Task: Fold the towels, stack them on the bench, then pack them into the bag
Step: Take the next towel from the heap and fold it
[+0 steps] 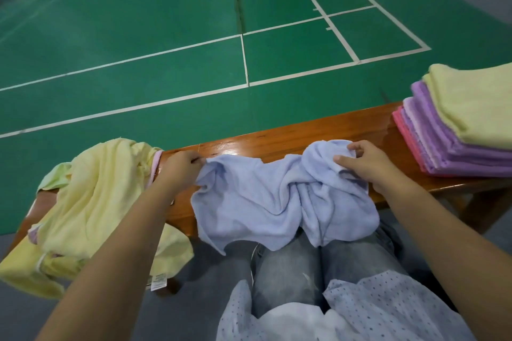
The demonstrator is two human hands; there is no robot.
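Left hand [181,165] pinches one upper corner of the pale blue towel [277,199], right hand [365,163] grips the bunched cloth at the other end. The towel's crumpled, twisted in the middle, spread over the wooden bench [279,138] and spilling onto the knees. Left of it, a loose heap of yellow towels [97,207] drapes off the bench end. Far right, a folded stack [465,124], yellow over purple over pink, cut off by the frame edge.

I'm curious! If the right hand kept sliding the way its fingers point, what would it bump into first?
The right hand points leftward along the bench, so it would likely first meet more bunched blue towel, then the left hand.
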